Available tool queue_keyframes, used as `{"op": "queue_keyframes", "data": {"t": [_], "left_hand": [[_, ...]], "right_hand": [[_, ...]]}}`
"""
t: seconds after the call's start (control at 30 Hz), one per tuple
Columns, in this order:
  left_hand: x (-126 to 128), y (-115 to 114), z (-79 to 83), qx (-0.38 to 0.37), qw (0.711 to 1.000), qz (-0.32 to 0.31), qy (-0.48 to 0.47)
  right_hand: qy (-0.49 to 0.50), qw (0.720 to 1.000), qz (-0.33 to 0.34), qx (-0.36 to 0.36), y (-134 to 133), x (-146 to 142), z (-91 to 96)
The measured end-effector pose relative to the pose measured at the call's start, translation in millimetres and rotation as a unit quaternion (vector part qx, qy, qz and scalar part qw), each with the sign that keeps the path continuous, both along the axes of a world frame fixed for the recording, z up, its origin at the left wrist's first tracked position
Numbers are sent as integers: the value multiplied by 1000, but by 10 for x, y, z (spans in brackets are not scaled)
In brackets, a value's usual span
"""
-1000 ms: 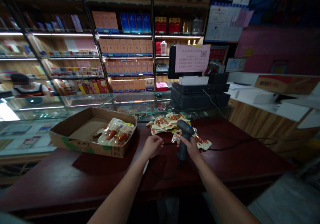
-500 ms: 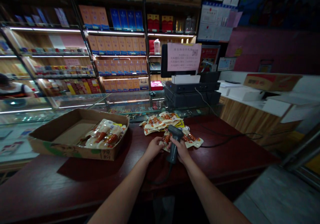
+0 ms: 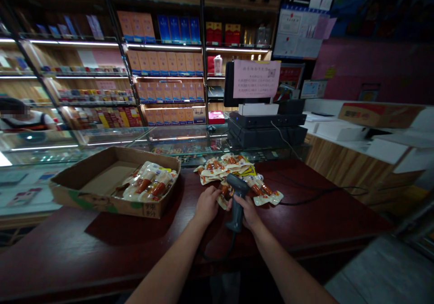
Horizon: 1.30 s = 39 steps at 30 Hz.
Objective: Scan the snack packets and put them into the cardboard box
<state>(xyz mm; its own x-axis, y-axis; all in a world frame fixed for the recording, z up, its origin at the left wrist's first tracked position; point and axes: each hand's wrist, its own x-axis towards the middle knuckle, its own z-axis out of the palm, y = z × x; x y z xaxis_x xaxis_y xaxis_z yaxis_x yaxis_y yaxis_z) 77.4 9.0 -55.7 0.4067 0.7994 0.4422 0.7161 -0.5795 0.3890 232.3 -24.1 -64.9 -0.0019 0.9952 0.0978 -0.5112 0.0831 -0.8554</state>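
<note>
My right hand [image 3: 248, 210] is closed around the grip of a dark grey barcode scanner [image 3: 237, 200], its head tilted toward the left. My left hand [image 3: 207, 204] pinches the edge of a packaged sausage [image 3: 224, 195], a vacuum pack with reddish-brown meat inside. The scanner partly covers this pack. Just beyond my hands lies a pile of similar sausage packs [image 3: 217, 168] on the dark red table. More packs [image 3: 267, 191] rest to the right of the scanner.
An open cardboard box [image 3: 105, 204] on the left holds several packs [image 3: 149, 182]. The scanner's cable [image 3: 232, 245] curls toward me. Behind stand a glass counter [image 3: 183, 134] and a monitor [image 3: 228, 85] with a pink notice. A person [image 3: 25, 119] is at the far left.
My left hand has drawn the pack a little toward me, apart from the packs on the right. The scanner has come slightly lower. The view has shifted left.
</note>
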Motion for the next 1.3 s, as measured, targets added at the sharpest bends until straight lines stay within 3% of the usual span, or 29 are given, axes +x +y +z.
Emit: {"op": "queue_keyframes", "data": {"t": [0.1,0.23,0.3,0.37,0.47,0.6,0.67,0.73,1.0,1.3], "left_hand": [[-1,-27,40,37,999,17,14],[-7,-12,-36,10,999,-33,-26],[-28,30,-95,-21,995,-29,-96],[-73,97,-144,-51,973,14,-225],[-170,216,-183,-131,875,72,-460],[-243,318,-177,-207,719,50,-661],[-242,328,-159,-222,672,34,-705],[-235,321,-138,-231,644,27,-729],[-286,336,-95,-202,593,72,-776],[-283,330,-78,-192,587,76,-783]], "right_hand": [[2,1000,-3,16,-24,5,-7],[6,999,-23,38,-45,16,1],[14,998,-41,50,-50,25,9],[35,996,-57,52,-50,36,15],[55,997,-51,34,-51,49,19],[32,999,8,1,-86,41,30],[10,999,49,-17,-115,26,37],[-11,996,77,-31,-137,12,39],[-40,997,22,-60,-127,14,51],[-36,998,22,-53,-154,3,73]]}}
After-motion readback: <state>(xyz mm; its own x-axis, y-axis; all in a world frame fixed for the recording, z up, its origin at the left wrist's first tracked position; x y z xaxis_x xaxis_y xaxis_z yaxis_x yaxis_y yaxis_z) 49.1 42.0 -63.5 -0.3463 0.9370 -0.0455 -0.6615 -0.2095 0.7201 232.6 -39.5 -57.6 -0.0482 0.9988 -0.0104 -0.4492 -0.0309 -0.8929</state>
